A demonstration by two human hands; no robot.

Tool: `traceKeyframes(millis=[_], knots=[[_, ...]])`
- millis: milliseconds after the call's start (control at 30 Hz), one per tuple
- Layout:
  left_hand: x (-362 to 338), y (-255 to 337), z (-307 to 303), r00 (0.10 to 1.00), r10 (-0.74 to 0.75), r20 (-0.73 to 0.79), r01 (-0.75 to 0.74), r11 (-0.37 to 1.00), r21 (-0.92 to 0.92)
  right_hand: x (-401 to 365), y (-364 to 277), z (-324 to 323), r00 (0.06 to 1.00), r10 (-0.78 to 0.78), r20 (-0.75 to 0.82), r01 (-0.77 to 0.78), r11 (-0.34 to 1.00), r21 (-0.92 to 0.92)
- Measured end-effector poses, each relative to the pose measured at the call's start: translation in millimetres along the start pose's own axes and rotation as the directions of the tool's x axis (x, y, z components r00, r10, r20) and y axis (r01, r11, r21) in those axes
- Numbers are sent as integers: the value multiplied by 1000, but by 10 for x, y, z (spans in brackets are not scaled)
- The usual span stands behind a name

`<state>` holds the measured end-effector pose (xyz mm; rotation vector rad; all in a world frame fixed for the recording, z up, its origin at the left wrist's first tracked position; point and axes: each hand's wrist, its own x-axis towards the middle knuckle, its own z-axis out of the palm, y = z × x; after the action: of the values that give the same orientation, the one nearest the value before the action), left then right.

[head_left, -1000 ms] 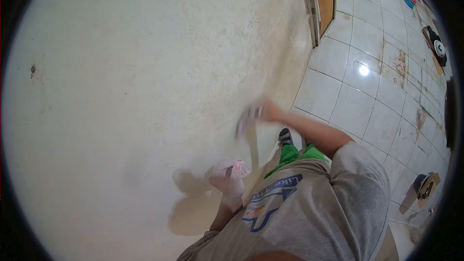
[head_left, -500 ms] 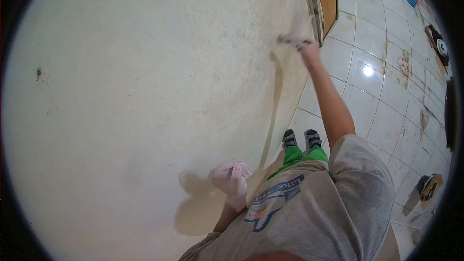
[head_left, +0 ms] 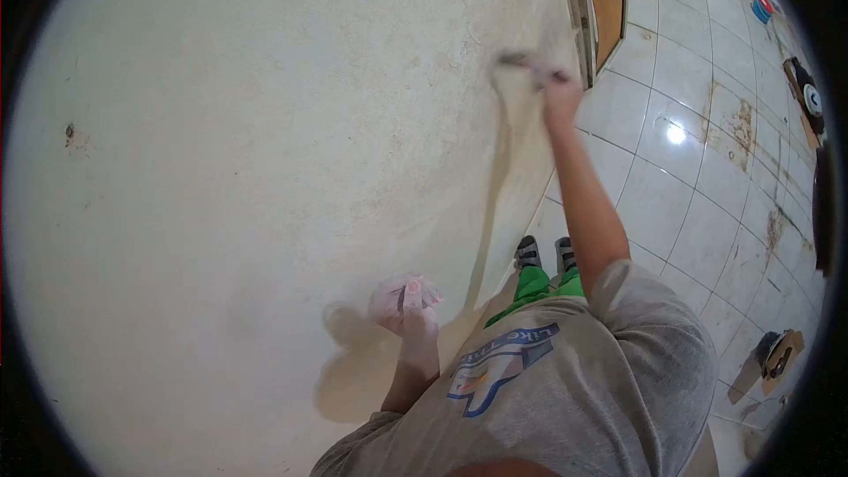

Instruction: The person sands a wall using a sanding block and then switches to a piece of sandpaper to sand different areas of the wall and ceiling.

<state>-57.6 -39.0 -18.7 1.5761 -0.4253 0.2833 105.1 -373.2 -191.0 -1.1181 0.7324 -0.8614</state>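
Note:
A pale, stained wall (head_left: 265, 168) fills the left and middle of the view. My right hand (head_left: 556, 88), blurred by motion, is closed on a scraper-like tool (head_left: 521, 60), whose dark end is at the wall near a wooden frame. Lower down, my left hand (head_left: 406, 300) is coated in whitish dust and closed in front of the wall. Its fingers wrap round something pale that I cannot make out, and its shadow falls on the wall beside it.
A wooden door frame (head_left: 583, 18) borders the wall at the top. White floor tiles (head_left: 658, 203) stretch along the right, with a red and blue roll (head_left: 761, 8), a dark tool with a disc (head_left: 808, 97) and a cardboard piece (head_left: 783, 360).
My right hand has moved slightly left and down, the tool's end slightly left and up. My left hand has shifted a little left and up, still closed.

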Motion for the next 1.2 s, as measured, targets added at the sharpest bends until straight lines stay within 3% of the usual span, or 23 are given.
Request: traceKeyframes(millis=[33, 133, 167, 200, 233, 267, 300, 367, 433, 500, 533, 567, 667, 733, 800, 833, 867, 967, 1000, 1033, 1067, 1133, 1200], knots=[[-10, -8, -6, 1000, -18, -7, 18, 1000, 4, 358, -87, -121, 991, -43, -123, 63, 984, 166], [-8, -34, -18, 1000, 0, 14, 0, 1000, -29, 426, -390, -51, 969, -179, 170, 99, 912, 398], [-30, -1, -7, 999, -12, 53, 13, 1000, -10, 218, -397, 96, 926, -64, 373, -14, 979, 204], [-67, 43, 48, 996, -23, 87, 23, 1000, 3, -159, -452, 284, 827, 74, 557, -118, 992, 43], [-91, 75, 101, 993, -29, 117, 28, 1000, 10, -714, -632, 440, 675, -8, 738, -105, 989, 107], [-96, 127, 123, 981, 23, 194, -38, 996, 75, -1283, -807, 518, 575, 60, 816, -37, 998, -47], [-68, 183, 116, 959, 69, 277, -110, 984, 137, -1755, -724, 570, 319, -7, 948, 135, 990, -38], [8, 286, 107, 915, 173, 364, -250, 952, 176, -2178, -831, 622, 182, -358, 916, 233, 921, 313], [13, 330, 65, 907, 238, 346, -312, 934, 176, -2126, -929, 612, 263, -357, 896, 203, 929, 310], [-177, 259, -118, 937, 182, 297, -258, 936, 241, -1432, -1095, 614, 629, -88, 773, -36, 989, 142], [-234, 196, -149, 955, 151, 257, -209, 953, 217, -1080, -956, 600, 772, -209, 600, -112, 884, 453], [-292, 131, -181, 969, 119, 216, -161, 968, 190, -780, -1007, 544, 955, -94, 280, 23, 969, 248], [-290, 42, -132, 984, 129, 124, -135, 990, 43, -565, -1271, 455, 960, -187, 209, 101, 926, 363], [-229, 69, -226, 969, 203, 141, -223, 964, 147, -1095, -1253, 668, 776, -148, 613, -120, 919, 375], [-118, 349, -193, 982, 177, 63, -185, 970, 161, -1663, -1421, 648, 570, -216, 793, 4, 966, 260], [-43, 420, -170, 984, 175, 25, -176, 972, 158, -1830, -1477, 619, 433, -310, 846, 258, 942, 213], [-6, 433, -204, 979, 204, -7, -201, 970, 136, -1964, -1510, 592, 357, -422, 833, 250, 903, 350], [31, 465, -289, 969, 229, -98, -221, 971, 87, -1510, -1482, 556, 498, -466, 732, 299, 884, 360], [29, 481, -289, 972, 200, -124, -192, 979, 70, -1187, -1435, 553, 684, -376, 625, 295, 926, 234], [21, 497, -313, 976, 166, -138, -158, 985, 69, -839, -1372, 566, 891, -154, 426, 118, 987, 110], [14, 513, -336, 980, 132, -150, -123, 990, 68, -496, -1496, 524, 957, -159, 241, 99, 965, 244], [-7, 491, -475, 985, 104, -135, -92, 992, 88, -52, -1425, 417, 971, -228, 70, 189, 915, 357], [-2, 399, -643, 987, 146, -69, -140, 986, 88, -194, -1108, 612, 876, -205, 436, 78, 953, 292]])
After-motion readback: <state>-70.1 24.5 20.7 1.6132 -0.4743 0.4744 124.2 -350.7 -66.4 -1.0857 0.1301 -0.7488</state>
